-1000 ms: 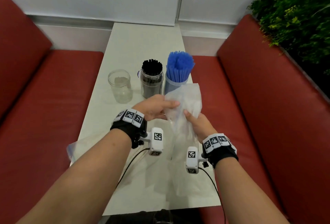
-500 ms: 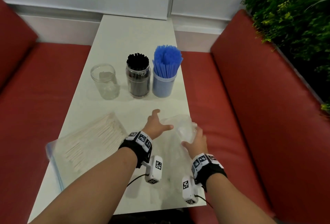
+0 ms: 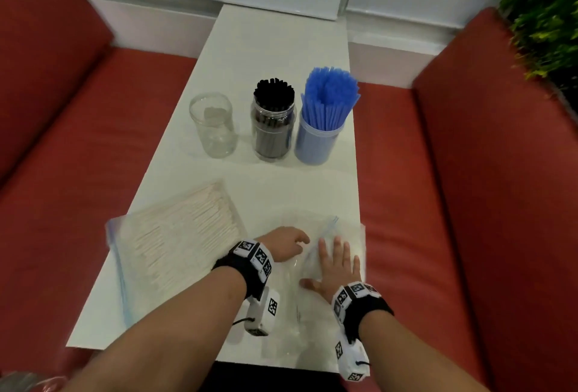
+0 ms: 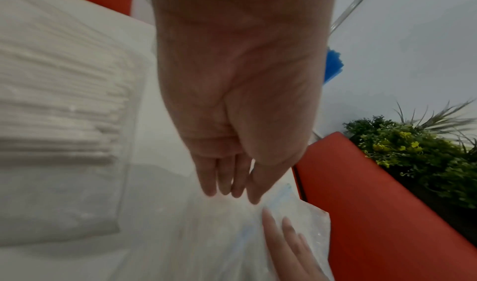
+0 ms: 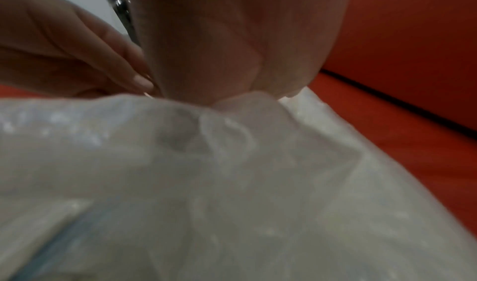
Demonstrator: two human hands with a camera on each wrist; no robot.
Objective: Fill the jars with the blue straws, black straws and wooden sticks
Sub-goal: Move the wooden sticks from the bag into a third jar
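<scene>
Three jars stand in a row mid-table: an empty glass jar (image 3: 212,124) on the left, a jar packed with black straws (image 3: 273,122) in the middle, and a jar of blue straws (image 3: 323,116) on the right. A clear zip bag of wooden sticks (image 3: 175,235) lies flat at the near left, also seen in the left wrist view (image 4: 59,111). Empty clear plastic bags (image 3: 312,298) lie at the near right. My right hand (image 3: 337,262) presses flat on them with fingers spread. My left hand (image 3: 286,246) touches the same plastic (image 4: 206,234) with straight fingers (image 4: 227,189).
The narrow white table (image 3: 281,35) runs between two red bench seats (image 3: 78,157), (image 3: 469,204). A green plant (image 3: 544,16) stands behind the right bench. The empty bags reach the table's right edge and overhang its near edge.
The empty bag held up in front of the jars has come down onto the near right of the table. Both hands let go of it and now lie on it.
</scene>
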